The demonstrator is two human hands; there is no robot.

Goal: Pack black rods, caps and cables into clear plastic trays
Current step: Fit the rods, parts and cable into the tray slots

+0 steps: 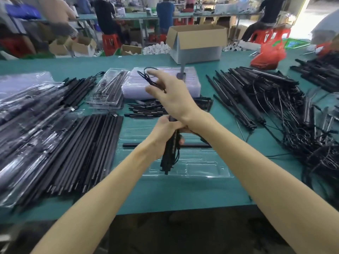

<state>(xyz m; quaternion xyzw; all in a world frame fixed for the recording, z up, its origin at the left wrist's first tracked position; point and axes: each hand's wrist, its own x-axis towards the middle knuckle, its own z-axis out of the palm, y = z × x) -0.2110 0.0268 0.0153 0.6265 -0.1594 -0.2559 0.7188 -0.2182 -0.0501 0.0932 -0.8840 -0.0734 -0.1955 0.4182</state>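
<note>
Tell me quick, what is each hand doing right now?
The left hand is closed around a bundle of black rods.
The right hand is pinching a looped black cable.

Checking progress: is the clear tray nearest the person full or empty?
Nearly empty: the clear tray holds one black rod lying across it; its other visible pockets are bare, and part is hidden.

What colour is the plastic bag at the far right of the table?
The plastic bag is red, seen best in the head view.
</note>
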